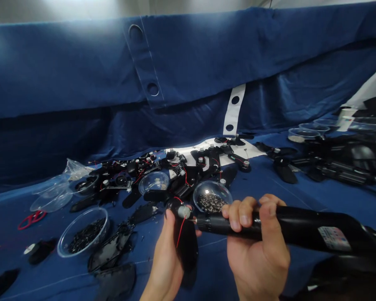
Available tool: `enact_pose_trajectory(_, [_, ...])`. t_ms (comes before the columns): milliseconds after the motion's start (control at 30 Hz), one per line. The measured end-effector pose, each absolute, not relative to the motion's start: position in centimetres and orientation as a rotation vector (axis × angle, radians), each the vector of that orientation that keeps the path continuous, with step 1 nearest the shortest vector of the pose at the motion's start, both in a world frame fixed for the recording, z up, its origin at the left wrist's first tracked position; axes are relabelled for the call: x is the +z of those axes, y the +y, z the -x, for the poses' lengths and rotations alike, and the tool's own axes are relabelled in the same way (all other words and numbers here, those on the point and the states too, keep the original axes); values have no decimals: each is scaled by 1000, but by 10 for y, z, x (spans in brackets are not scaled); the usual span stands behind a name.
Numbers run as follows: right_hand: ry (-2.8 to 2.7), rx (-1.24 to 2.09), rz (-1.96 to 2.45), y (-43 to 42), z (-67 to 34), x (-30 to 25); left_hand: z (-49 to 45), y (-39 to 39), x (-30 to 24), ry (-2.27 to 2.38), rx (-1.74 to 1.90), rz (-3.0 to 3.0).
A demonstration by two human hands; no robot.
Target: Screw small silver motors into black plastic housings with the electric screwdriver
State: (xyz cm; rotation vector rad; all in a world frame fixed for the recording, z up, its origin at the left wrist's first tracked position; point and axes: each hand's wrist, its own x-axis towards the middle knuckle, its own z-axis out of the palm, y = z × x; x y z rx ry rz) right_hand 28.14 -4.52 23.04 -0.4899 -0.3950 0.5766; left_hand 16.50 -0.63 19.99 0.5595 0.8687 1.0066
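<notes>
My left hand (165, 260) is closed around a black plastic part (188, 253). On that part sits a small grey-white cylinder (184, 212), with a red wire (181, 234) hanging from it. My right hand (258, 255) wraps round a black electric screwdriver (303, 229), which lies level and points left. Its bit reaches the black part just beside the cylinder; whether a screw is under the tip cannot be made out. Just behind the screwdriver's nose stands a clear bowl (213, 186) of small screws.
To the left is a clear bowl (105, 225) of small black pieces, near red-handled scissors (31, 220). Black parts with red wires (203, 161) lie piled at the back. More black parts (347, 161) and clear tubs (303, 133) are at right. A blue cloth (81, 75) hangs behind.
</notes>
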Motion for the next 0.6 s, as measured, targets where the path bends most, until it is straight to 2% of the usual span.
enact_pose_trajectory(600, [-258,509,499,-37,-281,239,-173,3,192,808,1029,-611])
